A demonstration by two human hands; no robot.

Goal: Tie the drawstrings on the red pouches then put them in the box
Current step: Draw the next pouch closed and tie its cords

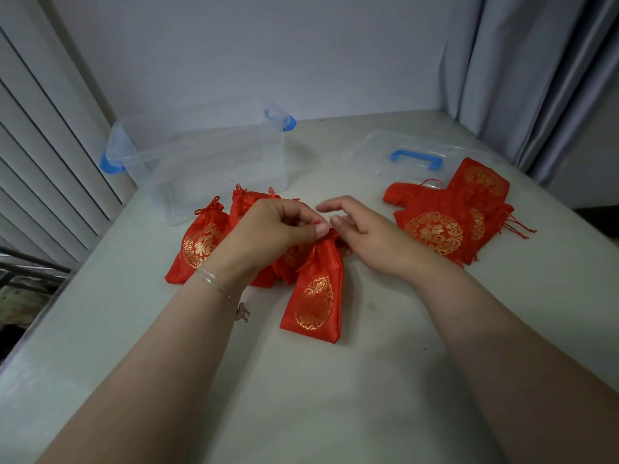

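So you are partway through: several tied pouches [201,242] are lying left of centre on the table [335,396], untied pouches [435,229] are waiting at right, and the clear box [201,155] at far left is holding none. Your left hand [278,229] is pinching the gathered neck of the near pouch [316,296]; your right hand [361,229] is hovering beside it, fingers loosely spread, gripping nothing I can see.

The pouch [316,293] under my fingers is bright red satin with a round gold emblem woven on its face. The cinched pouches [201,242] to my left and the flat pile [435,226] on my right wear the same red and gold. The box [201,155] is clear plastic with blue latches; its clear lid [375,152] has a blue handle. The table [335,396] is off-white.
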